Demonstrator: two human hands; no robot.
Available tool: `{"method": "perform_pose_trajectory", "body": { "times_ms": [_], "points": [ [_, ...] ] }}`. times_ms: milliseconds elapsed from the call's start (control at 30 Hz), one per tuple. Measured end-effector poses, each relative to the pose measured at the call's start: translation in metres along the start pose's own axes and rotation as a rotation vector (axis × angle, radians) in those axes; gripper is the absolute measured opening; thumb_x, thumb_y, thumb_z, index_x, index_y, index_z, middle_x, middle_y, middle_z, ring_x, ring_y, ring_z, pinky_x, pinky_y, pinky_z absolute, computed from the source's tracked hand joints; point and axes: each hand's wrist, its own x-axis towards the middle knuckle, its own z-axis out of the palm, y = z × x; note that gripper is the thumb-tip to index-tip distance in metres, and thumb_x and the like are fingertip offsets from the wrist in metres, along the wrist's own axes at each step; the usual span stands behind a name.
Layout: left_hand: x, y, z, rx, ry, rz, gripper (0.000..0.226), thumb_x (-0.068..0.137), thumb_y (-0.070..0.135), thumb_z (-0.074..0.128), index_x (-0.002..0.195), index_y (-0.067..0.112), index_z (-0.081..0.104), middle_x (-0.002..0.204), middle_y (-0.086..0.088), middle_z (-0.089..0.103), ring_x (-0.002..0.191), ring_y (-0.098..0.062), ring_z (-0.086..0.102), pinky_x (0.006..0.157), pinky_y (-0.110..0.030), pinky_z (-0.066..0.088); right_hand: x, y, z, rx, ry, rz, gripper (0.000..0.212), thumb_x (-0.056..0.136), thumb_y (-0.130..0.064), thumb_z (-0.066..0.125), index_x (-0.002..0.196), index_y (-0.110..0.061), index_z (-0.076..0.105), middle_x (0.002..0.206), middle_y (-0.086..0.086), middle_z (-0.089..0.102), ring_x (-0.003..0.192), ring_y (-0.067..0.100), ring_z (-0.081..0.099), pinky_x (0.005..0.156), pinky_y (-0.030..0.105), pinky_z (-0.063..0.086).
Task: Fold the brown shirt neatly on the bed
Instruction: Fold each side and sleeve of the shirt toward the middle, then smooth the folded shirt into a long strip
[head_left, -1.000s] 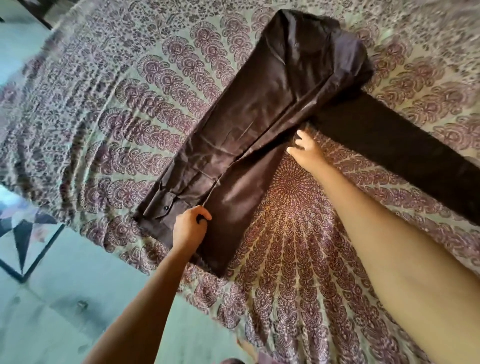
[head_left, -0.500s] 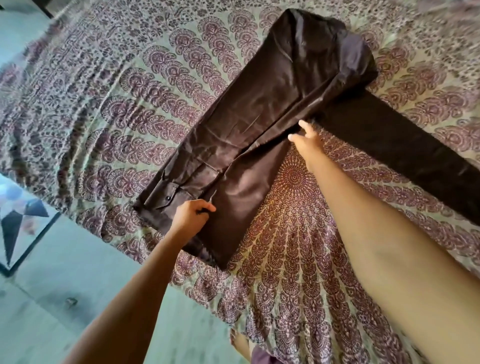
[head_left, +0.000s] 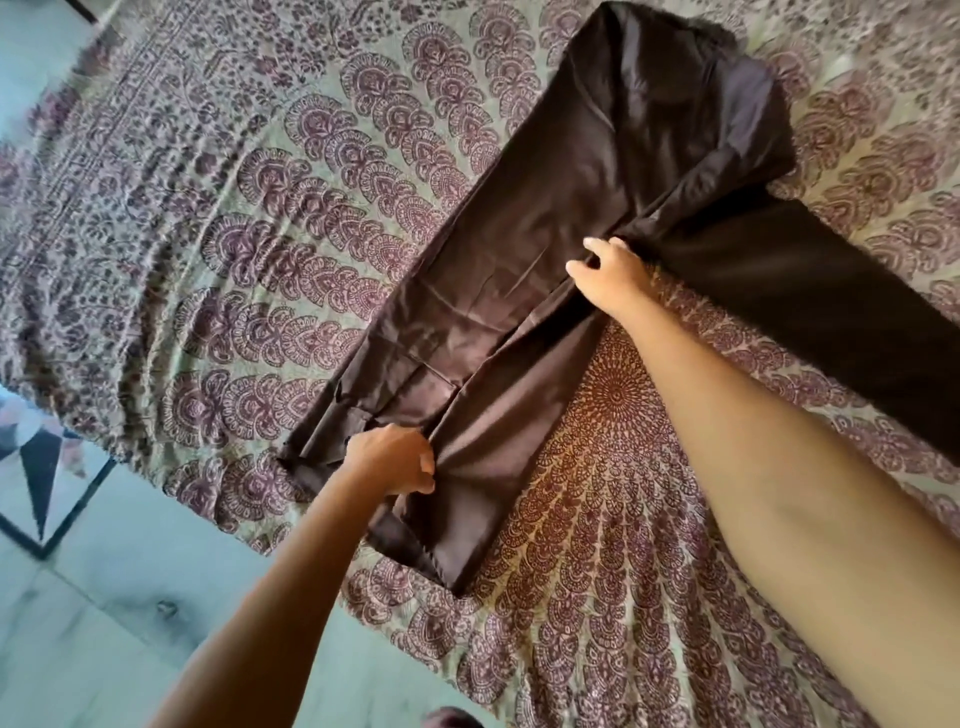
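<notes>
The brown shirt (head_left: 545, 249) lies lengthwise on the bed (head_left: 218, 249), folded into a long narrow strip running from lower left to upper right. One sleeve (head_left: 810, 306) sticks out flat toward the right edge. My left hand (head_left: 395, 460) is closed on the folded edge near the shirt's lower end. My right hand (head_left: 613, 275) pinches the same fold edge higher up, where the sleeve joins the body. A narrower flap of the shirt lies between my two hands.
The bedsheet is patterned purple and pale green, with a round mandala motif (head_left: 618, 400) under my right forearm. A tiled floor (head_left: 78, 597) with a dark line pattern shows at the lower left, beyond the bed's edge.
Both hands keep their grip on the fold edge. My right hand has shifted slightly up along the shirt toward the sleeve joint, and the view has moved a little.
</notes>
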Motion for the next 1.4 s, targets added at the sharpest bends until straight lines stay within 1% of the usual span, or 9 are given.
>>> {"method": "perform_pose_trajectory", "body": {
  "times_ms": [167, 333, 433, 667, 900, 1033, 1133, 1267, 1400],
  "points": [
    [0.012, 0.028, -0.041, -0.074, 0.299, 0.023, 0.023, 0.082, 0.036, 0.056, 0.102, 0.035, 0.068, 0.11, 0.001, 0.067, 0.102, -0.023, 0.063, 0.082, -0.032, 0.05, -0.018, 0.026, -0.007, 0.207, 0.401, 0.073, 0.041, 0.091, -0.023, 0.048, 0.131, -0.021, 0.046, 0.119, -0.001, 0.064, 0.112, 0.027, 0.054, 0.085, 0.036, 0.042],
    [0.043, 0.081, -0.065, -0.45, 0.463, 0.174, 0.019, 0.082, 0.023, 0.06, 0.096, 0.031, 0.07, 0.095, 0.006, 0.07, 0.087, -0.017, 0.064, 0.075, -0.032, 0.052, -0.035, 0.089, -0.018, 0.25, 0.501, 0.304, 0.031, 0.09, -0.018, 0.048, 0.119, -0.017, 0.058, 0.109, 0.005, 0.068, 0.103, 0.03, 0.059, 0.077, 0.033, 0.043],
    [0.066, 0.12, -0.079, -0.555, 0.439, 0.257, 0.02, 0.081, 0.014, 0.062, 0.087, 0.031, 0.069, 0.078, 0.007, 0.067, 0.07, -0.013, 0.061, 0.066, -0.027, 0.049, -0.049, 0.13, -0.033, 0.294, 0.558, 0.524, 0.027, 0.09, -0.017, 0.05, 0.114, -0.016, 0.061, 0.109, 0.011, 0.068, 0.101, 0.031, 0.06, 0.07, 0.029, 0.039],
    [0.108, 0.23, -0.099, -0.441, 0.33, 0.472, 0.016, 0.084, 0.024, 0.06, 0.096, 0.023, 0.071, 0.091, -0.002, 0.071, 0.084, -0.021, 0.065, 0.075, -0.03, 0.049, -0.088, 0.238, -0.08, 0.63, 0.826, 1.09, 0.038, 0.09, -0.014, 0.053, 0.125, 0.0, 0.045, 0.121, 0.016, 0.058, 0.102, 0.028, 0.059, 0.065, 0.024, 0.039],
    [0.134, 0.298, -0.103, -0.376, 0.255, 0.607, 0.013, 0.085, 0.02, 0.06, 0.091, 0.026, 0.07, 0.087, 0.005, 0.069, 0.081, -0.015, 0.064, 0.074, -0.03, 0.051, -0.075, 0.307, -0.106, 1.008, 1.138, 1.201, 0.058, 0.087, -0.017, 0.063, 0.137, -0.011, 0.033, 0.135, 0.019, 0.044, 0.107, 0.028, 0.057, 0.074, 0.022, 0.046],
    [0.142, 0.307, -0.112, -0.503, 0.289, 0.59, 0.017, 0.085, 0.014, 0.061, 0.085, 0.03, 0.066, 0.07, 0.009, 0.063, 0.059, 0.0, 0.056, 0.06, -0.019, 0.042, -0.06, 0.337, -0.11, 1.054, 0.992, 1.061, 0.038, 0.089, -0.01, 0.051, 0.127, -0.004, 0.052, 0.127, 0.014, 0.055, 0.095, 0.018, 0.056, 0.062, 0.016, 0.045],
    [0.146, 0.302, -0.127, -0.667, 0.294, 0.605, 0.023, 0.085, 0.012, 0.062, 0.083, 0.035, 0.065, 0.064, 0.012, 0.06, 0.051, 0.001, 0.052, 0.056, -0.019, 0.042, -0.034, 0.317, -0.125, 0.931, 1.154, 0.912, 0.034, 0.082, 0.0, 0.055, 0.115, -0.002, 0.063, 0.12, 0.015, 0.058, 0.111, 0.028, 0.057, 0.09, 0.025, 0.047],
    [0.131, 0.293, -0.164, -1.109, 0.189, 0.586, 0.017, 0.092, 0.016, 0.054, 0.099, 0.029, 0.063, 0.085, 0.003, 0.065, 0.075, -0.01, 0.058, 0.071, -0.028, 0.047, 0.004, 0.196, -0.127, 0.527, 1.022, 0.126, 0.033, 0.075, 0.007, 0.058, 0.108, 0.003, 0.065, 0.113, 0.023, 0.059, 0.1, 0.026, 0.058, 0.086, 0.019, 0.045],
    [0.121, 0.25, -0.233, -1.657, -0.04, 0.536, 0.042, 0.087, 0.051, 0.048, 0.113, 0.019, 0.056, 0.101, -0.002, 0.064, 0.089, -0.016, 0.061, 0.077, -0.03, 0.048, 0.024, 0.058, -0.101, 0.27, 0.61, -0.446, 0.036, 0.082, -0.003, 0.053, 0.117, 0.001, 0.061, 0.124, 0.021, 0.058, 0.109, 0.03, 0.054, 0.096, 0.027, 0.036]
  ]
}}
